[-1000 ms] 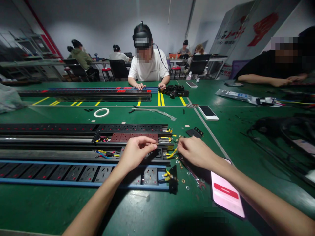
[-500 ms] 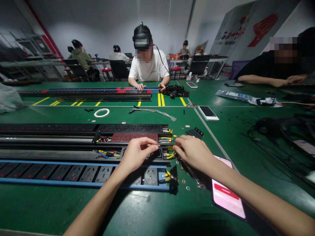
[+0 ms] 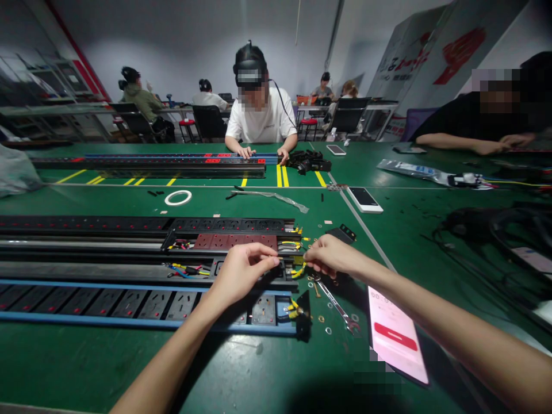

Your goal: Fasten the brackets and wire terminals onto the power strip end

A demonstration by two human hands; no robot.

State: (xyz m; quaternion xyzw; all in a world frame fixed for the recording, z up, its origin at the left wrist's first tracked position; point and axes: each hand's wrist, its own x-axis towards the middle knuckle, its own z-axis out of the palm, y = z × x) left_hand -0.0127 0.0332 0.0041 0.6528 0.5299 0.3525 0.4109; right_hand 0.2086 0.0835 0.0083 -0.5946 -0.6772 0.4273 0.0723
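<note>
While the left hand (image 3: 242, 269) pinches a slim, brass-coloured piece (image 3: 280, 258) beyond the long blue-framed, black-socketed power strip (image 3: 116, 305), presumably against slipping, the right hand (image 3: 331, 253) bunches its fingers by yellow-sheathed wires (image 3: 298, 272) beyond that strip's end, any hold too hidden to tell

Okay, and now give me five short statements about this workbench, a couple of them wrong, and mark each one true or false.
1. The wrench lies to the right of the blue-framed strip. True.
2. The phone with the pink screen lies on the green table. True.
3. The left hand is flat on that phone. False: it is over the black strips, thumb and fingers close together.
4. The right hand is near yellow wires. True.
5. The white ring sits on top of the wrench. False: it lies on the table, beyond the black strips.
</note>
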